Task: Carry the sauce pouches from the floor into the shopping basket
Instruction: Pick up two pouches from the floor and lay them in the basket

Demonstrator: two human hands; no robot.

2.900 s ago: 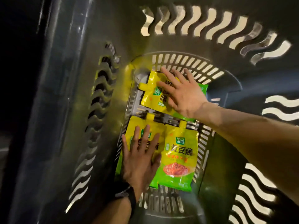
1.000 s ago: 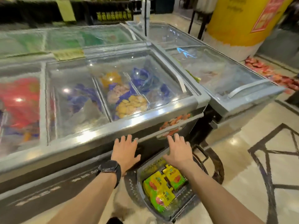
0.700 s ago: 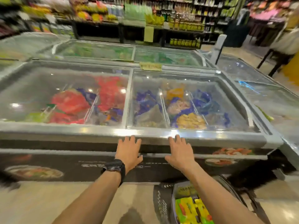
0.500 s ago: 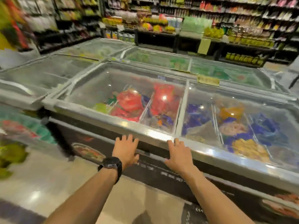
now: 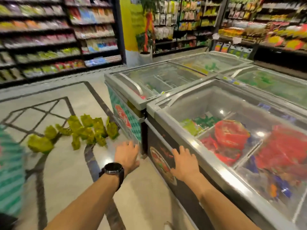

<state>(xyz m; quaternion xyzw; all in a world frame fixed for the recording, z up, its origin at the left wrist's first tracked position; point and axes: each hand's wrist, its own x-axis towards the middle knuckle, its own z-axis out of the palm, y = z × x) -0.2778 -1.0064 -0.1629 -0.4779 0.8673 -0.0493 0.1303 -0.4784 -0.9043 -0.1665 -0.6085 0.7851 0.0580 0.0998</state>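
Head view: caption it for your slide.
Open left hand and right hand; sauce pouches lie on floor beside chest freezer.

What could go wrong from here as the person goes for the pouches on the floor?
The sauce pouches lie scattered on the glossy floor; stepping on one could mean a slip or a burst. The empty left hand and right hand are near the freezer, whose edge a reach might knock.

Bright shop light, glare spots on freezer lids point(image 5: 221, 112), heavy motion blur throughout.

Sauce pouches point(image 5: 79, 131) and shelf goods point(image 5: 41, 39) are motion-blurred.
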